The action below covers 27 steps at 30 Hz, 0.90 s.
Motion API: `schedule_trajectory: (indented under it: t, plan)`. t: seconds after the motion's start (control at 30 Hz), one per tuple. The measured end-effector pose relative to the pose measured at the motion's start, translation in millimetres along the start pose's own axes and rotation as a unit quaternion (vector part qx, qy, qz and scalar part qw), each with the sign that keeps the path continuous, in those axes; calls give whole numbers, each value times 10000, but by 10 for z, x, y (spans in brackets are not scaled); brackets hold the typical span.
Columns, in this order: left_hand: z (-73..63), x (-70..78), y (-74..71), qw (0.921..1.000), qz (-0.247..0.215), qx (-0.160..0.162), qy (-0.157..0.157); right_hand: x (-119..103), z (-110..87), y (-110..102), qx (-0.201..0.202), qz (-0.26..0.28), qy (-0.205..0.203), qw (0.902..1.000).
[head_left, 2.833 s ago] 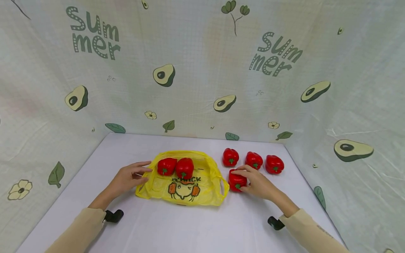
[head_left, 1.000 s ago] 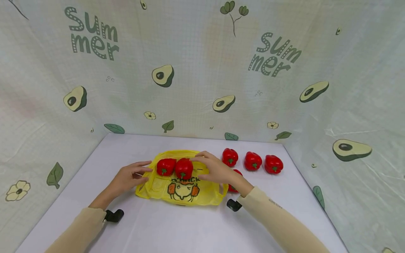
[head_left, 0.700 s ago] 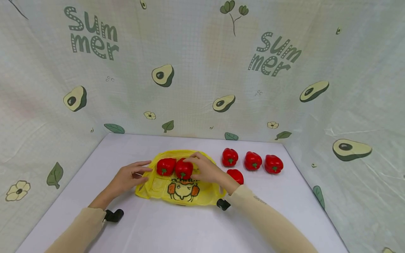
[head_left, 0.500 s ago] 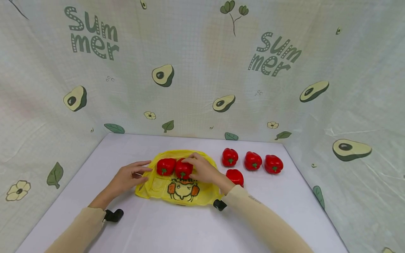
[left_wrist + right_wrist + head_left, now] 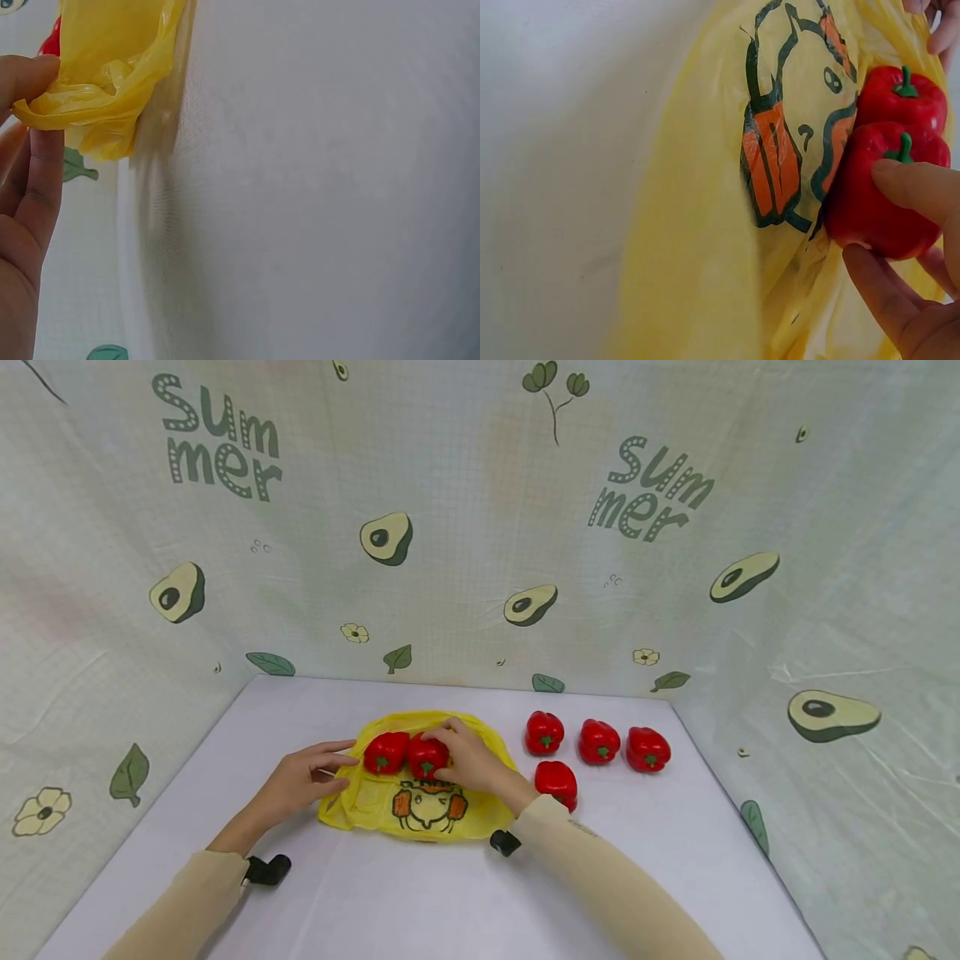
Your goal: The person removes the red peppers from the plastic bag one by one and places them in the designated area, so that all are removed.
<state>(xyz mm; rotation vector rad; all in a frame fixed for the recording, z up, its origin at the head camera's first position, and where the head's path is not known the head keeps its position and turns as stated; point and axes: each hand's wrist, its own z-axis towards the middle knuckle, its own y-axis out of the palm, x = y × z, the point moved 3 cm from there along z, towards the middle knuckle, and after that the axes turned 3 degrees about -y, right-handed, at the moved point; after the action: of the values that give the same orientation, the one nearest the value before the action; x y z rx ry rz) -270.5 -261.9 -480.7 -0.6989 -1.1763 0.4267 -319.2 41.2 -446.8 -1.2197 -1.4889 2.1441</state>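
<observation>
A thin yellow plastic bag [image 5: 360, 810] with a cartoon print lies spread in mid-table. Two red bell peppers with green stems sit side by side on it, behind the print. My right hand [image 5: 474, 762] grips the right bell pepper [image 5: 866, 214], thumb near the stem and fingers along its side. That pepper touches the left bell pepper [image 5: 385, 753]. At the bag's left end, my left hand [image 5: 303, 777] pinches a bunched edge between thumb and fingers, as the left wrist view shows at the bag [image 5: 112, 71].
Right of the bag lies a loose bell pepper [image 5: 556, 782]. Three more stand in a row behind it: a left one [image 5: 543, 732], a middle one [image 5: 598, 742] and a right one [image 5: 648, 749]. A patterned cloth [image 5: 450, 527] walls in the white table [image 5: 360, 902].
My right hand has left the loose pepper beside the bag, moved left and taken hold of the right pepper on it. Lately both peppers and the bag have shifted slightly left and away.
</observation>
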Motion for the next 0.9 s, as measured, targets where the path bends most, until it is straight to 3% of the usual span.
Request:
schedule_trajectory:
  t: [0.5,0.9]
  plan:
    - [6,3,-25,10000,-50,48,-56,-25,92,101,168,-66,86,9998]
    - [-8,-5,-25,10000,-34,38,-20,-73,13,-6,62,179,69,9998]
